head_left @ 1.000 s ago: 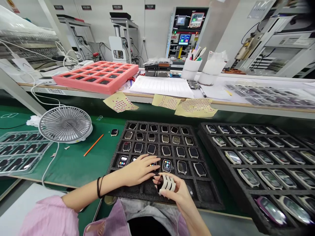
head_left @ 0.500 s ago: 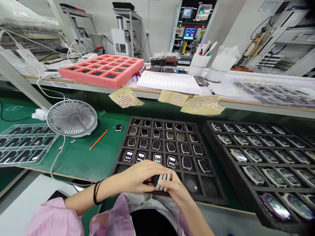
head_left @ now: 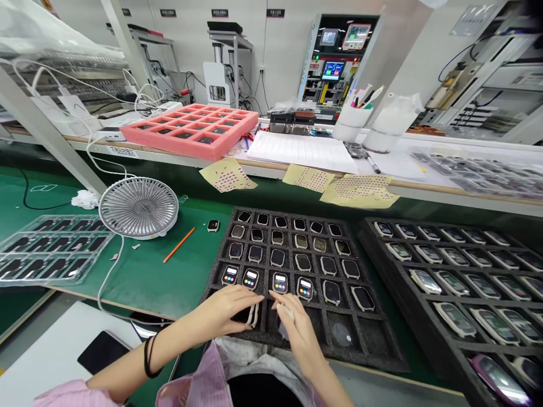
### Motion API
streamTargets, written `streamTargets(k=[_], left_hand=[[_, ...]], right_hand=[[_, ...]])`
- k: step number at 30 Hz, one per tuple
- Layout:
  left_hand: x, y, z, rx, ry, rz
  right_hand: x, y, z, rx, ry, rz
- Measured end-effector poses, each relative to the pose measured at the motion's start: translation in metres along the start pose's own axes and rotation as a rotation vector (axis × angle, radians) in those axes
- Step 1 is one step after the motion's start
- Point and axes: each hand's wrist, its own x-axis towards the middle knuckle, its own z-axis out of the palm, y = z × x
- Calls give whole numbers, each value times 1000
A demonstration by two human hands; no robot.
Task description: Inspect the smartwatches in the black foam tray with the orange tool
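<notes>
My left hand [head_left: 232,308] is closed on a pair of pale-rimmed smartwatches [head_left: 253,315], held on edge over the front row of a black foam tray [head_left: 354,316]. To its right, my right hand [head_left: 299,325] curls its fingers round another pale-rimmed smartwatch [head_left: 287,310], low over a compartment of the same row; the fingers cover most of it. Just beyond my fingertips, several watches show lit screens, one of them a lit watch [head_left: 280,282]. Behind these, rows of dark-screened watches [head_left: 278,258] fill their compartments.
A second black foam tray [head_left: 407,322] of watches stands at the right. On the left are a fan [head_left: 139,207], an orange stick [head_left: 179,245], a single watch [head_left: 213,226] and a clear plastic tray [head_left: 80,270]. The shelf above holds a pink foam tray [head_left: 214,150] and papers [head_left: 301,151].
My hands were together around a small stack of watches. They have parted, two watches staying in my left hand and one in my right, and lowered to the front row. The view has shifted slightly.
</notes>
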Motion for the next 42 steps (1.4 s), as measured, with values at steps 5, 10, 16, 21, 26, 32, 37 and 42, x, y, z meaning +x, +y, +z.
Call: streamTargets(k=[5, 10, 16, 21, 26, 32, 37, 42], left_hand=[[-10, -8, -7, 14, 15, -8], [-38, -24, -19, 265, 77, -82], [-61, -21, -9, 275, -43, -80], [-67, -26, -15, 257, -57, -31], [-74, -94, -40, 474, 328, -270], [-69, -171, -56, 844, 410, -581], [-62, -187, -61, 920, 302, -672], [-62, -210, -67, 781, 236, -696]], right_hand=[[-1, 20, 8, -356, 24, -141], [-7, 32, 6, -475, -1, -248], [7, 19, -12, -580, 77, -339], [77, 5, -28, -694, 80, -441], [161, 9, -60, -949, 203, -374], [196, 28, -150, -1048, 581, -144], [194, 46, -186, -1061, 613, -79], [204, 50, -170, -1054, 550, -110]])
